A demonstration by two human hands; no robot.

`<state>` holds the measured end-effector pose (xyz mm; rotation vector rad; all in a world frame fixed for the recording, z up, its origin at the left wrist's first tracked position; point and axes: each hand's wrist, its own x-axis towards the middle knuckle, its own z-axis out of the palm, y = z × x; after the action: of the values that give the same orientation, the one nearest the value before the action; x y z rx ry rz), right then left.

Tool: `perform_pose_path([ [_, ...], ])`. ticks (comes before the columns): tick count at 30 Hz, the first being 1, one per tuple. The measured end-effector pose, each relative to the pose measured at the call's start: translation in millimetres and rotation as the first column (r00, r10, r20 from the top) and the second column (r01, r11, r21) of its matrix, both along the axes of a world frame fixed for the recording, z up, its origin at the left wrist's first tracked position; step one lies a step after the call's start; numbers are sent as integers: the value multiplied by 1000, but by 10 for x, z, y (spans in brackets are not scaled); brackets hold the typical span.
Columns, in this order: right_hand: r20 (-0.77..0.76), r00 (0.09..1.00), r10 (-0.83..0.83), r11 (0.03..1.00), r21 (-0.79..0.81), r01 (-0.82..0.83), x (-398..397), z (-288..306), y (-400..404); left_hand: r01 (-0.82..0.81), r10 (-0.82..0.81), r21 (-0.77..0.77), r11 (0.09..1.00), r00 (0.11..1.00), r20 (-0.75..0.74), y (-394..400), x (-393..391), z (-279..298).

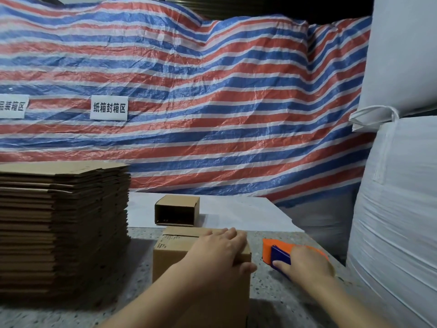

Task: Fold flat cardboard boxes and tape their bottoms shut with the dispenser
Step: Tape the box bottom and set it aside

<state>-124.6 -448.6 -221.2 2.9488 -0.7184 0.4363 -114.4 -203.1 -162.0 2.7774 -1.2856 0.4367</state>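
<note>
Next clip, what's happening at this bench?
A person is assembling cardboard boxes. The left hand presses flat on top of an upright box, while the right hand grips the orange and blue tape dispenser on the table. A stack of flat boxes waits on the left; another folded box lies behind.

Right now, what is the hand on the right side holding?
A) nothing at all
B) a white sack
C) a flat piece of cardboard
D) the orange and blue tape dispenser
D: the right hand is curled around the orange and blue tape dispenser on the table, while the left hand rests on the folded box.
</note>
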Motion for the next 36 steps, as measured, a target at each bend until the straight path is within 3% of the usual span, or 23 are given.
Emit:
perform_pose_path([
  [8,-66,996,-64,997,-57,61,122,-307,80,16,-16,-8,1000,999,30,-5,63,-54],
  [10,45,997,-63,996,-63,65,73,-146,200,25,-25,-18,1000,999,48,8,71,-67],
  [12,257,966,8,997,68,-26,10,17,339,30,-29,-14,999,998,60,7,69,-70],
  [13,348,937,36,962,241,-127,-26,108,417,28,-27,-8,1000,998,63,3,64,-69],
  [14,394,919,24,846,482,-229,-61,199,496,26,-26,-3,1000,998,64,-1,59,-67],
  [16,317,947,-43,436,859,-268,-125,340,650,25,-25,1,1000,997,72,-4,49,-65],
  [17,259,965,-34,289,927,-239,-169,390,714,25,-25,2,1000,997,78,-2,42,-63],
  [19,214,977,6,159,964,-212,-225,437,784,24,-24,9,1000,996,84,-2,27,-52],
  [28,308,948,-79,-71,947,-314,-116,343,781,21,-22,13,1000,996,88,-10,29,-45],
  [36,388,911,-139,-86,912,-402,-114,92,1070,55,-53,-37,998,996,74,-12,60,-47],
])
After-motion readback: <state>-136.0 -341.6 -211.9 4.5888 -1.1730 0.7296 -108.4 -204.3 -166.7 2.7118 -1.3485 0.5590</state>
